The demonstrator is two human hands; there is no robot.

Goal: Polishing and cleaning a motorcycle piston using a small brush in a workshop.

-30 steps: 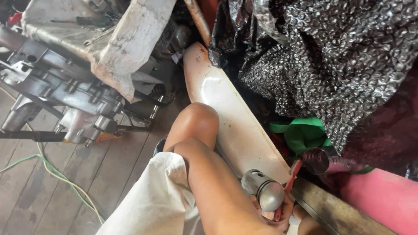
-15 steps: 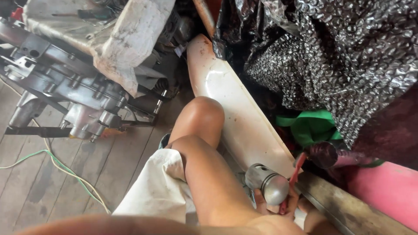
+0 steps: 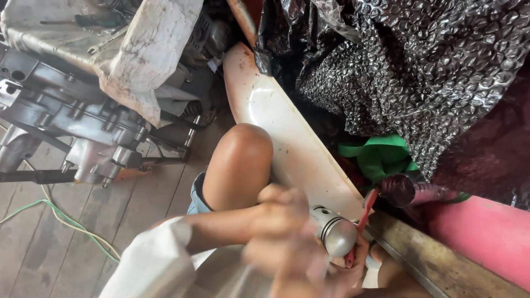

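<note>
Piston (image 3: 337,234): grey metal, cylindrical, above the floor planks, beside the bent knee (image 3: 240,160).
Left hand (image 3: 281,212): blurred, against the piston's near end; grip unclear.
Right hand (image 3: 353,265): curled under the piston, pinching a red-handled tool (image 3: 361,223).
Engine (image 3: 72,121): on the floor, far-left.

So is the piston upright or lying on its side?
On its side: the piston lies tilted, crown pointing lower right, held in blurred hands by a red tool.

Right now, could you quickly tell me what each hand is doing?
Left hand: blurred by motion, beside the metal piston; whether it grips cannot be told.
Right hand: closed under the metal piston, holding it with a red-handled tool.
</note>
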